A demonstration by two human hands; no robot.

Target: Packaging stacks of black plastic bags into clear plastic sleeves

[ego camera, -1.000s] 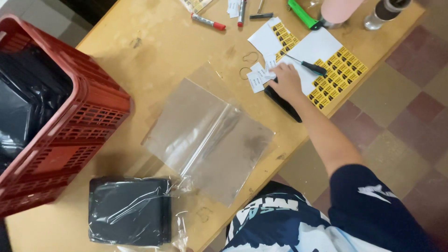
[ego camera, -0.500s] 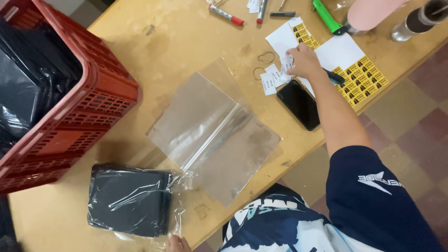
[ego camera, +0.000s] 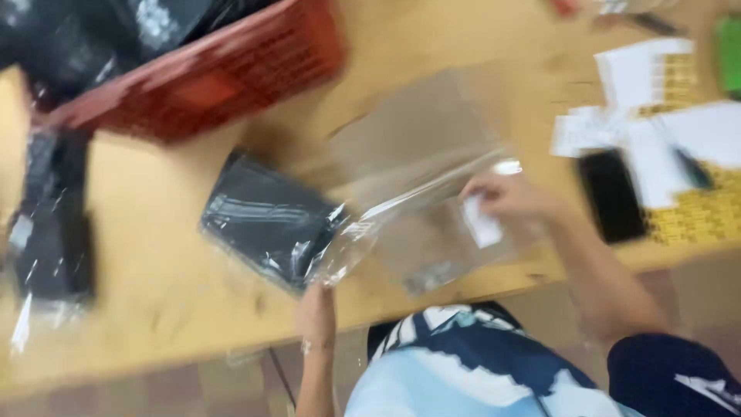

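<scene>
Two hands work over a wooden surface, and the whole view is blurred. Far left, a dark wrapped bundle lies flat near the edge, and above it a red crate stands with black wrapped goods inside. Right of the bundle, a black packet in shiny wrap lies tilted on the surface, its lower right corner reaching into the mouth of a clear plastic bag. The left hand comes up from the near edge and pinches the bag's crinkled corner just below that packet. The clear bag spreads to the right across the middle of the surface, with a bright fold running along it. The right hand rests on the bag's right part, fingers closed on a small white slip. Further right, a black phone lies flat beside white paper sheets, and a yellow printed sheet sits under them near the right edge. A dark pen lies across the white paper.
</scene>
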